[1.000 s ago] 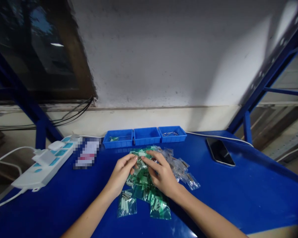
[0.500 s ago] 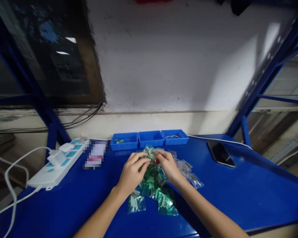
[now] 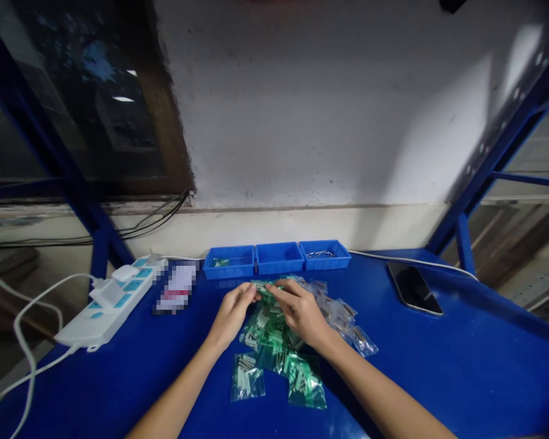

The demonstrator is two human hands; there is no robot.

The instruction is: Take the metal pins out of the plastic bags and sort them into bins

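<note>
Just in front of the blue bins, my left hand is closed on the left end of a small greenish plastic bag. My right hand has its fingers closed at the same bag's right side; the fingertips partly cover it. Below and between the hands lies a pile of green-tinted plastic bags with small white and metal pieces inside. One clear bag of such pieces lies at the pile's front left. Right of my right hand, several clear bags with small dark pieces overlap.
Three blue bins stand along the back: the left bin holds a small green item, the right bin thin metal pieces; between them is the middle bin. A white power strip and a blurred card lie left, a phone right.
My hands have moved slightly apart, the left one shifting left and its thumb now on top. The small bag lies flatter between them. The whole view has shifted a little.
</note>
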